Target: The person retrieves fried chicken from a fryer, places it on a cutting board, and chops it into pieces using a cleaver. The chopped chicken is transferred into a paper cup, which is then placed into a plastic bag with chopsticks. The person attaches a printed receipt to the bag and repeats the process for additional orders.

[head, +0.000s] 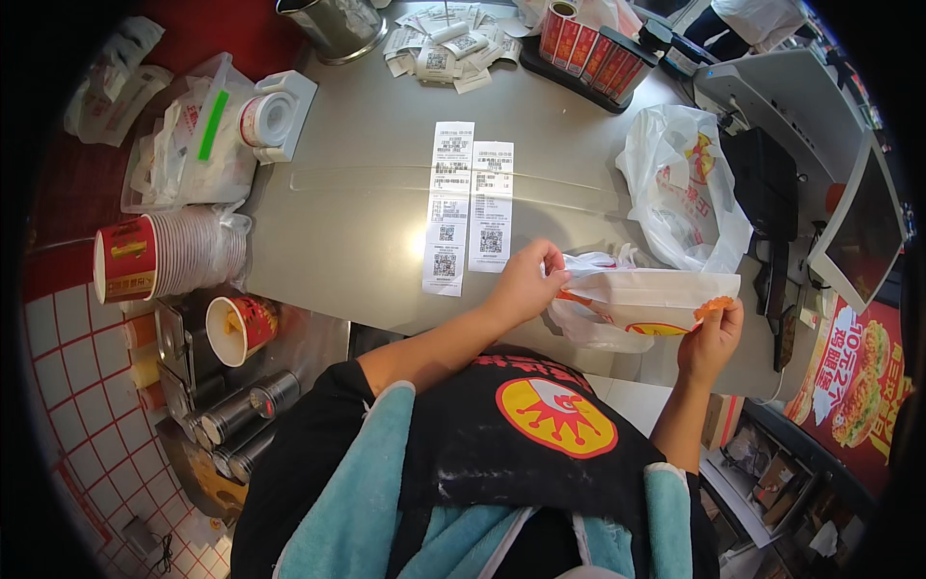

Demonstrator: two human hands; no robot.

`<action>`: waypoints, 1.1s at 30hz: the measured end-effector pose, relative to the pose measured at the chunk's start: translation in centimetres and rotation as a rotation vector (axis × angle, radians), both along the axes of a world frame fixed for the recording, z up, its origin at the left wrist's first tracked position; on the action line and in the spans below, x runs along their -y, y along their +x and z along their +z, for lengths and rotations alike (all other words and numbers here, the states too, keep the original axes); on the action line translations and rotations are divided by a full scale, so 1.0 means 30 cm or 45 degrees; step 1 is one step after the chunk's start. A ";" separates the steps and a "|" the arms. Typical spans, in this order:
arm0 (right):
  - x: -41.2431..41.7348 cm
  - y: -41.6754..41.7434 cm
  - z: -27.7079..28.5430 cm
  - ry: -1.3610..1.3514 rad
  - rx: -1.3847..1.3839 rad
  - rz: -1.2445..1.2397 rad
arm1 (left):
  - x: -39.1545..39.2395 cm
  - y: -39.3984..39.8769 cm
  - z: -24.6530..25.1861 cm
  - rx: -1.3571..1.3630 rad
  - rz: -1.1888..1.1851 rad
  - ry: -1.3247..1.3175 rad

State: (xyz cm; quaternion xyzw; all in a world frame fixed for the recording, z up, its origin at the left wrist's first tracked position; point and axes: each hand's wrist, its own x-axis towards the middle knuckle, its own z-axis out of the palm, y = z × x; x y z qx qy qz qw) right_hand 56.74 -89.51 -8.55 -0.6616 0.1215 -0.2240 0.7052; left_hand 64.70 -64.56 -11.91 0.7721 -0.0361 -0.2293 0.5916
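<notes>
My left hand point(528, 282) pinches the left end of a white printed paper food bag point(644, 293). At the other end of it, my right hand point(712, 340) grips the lower right corner, thumb over the printed side. The bag lies stretched sideways between both hands, just in front of my apron. White thin plastic bag film point(597, 329) shows under and behind it; whether my left fingers also hold that film is hard to tell. Two printed receipts, a longer one point(448, 210) and a shorter one point(492, 206), lie side by side on the steel counter point(347, 231).
A filled white plastic bag point(684, 192) stands to the right, near a monitor point(864, 217). Stacked paper buckets point(173, 257) and a single bucket with food point(242, 329) are at left. Farther back are a receipt pile point(448, 51), a sticker roll holder point(593, 58) and a metal pitcher point(336, 29).
</notes>
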 end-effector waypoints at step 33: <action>-1.313 0.720 0.281 -1.099 0.446 1.437 | -1.061 0.133 0.292 0.454 0.892 -0.092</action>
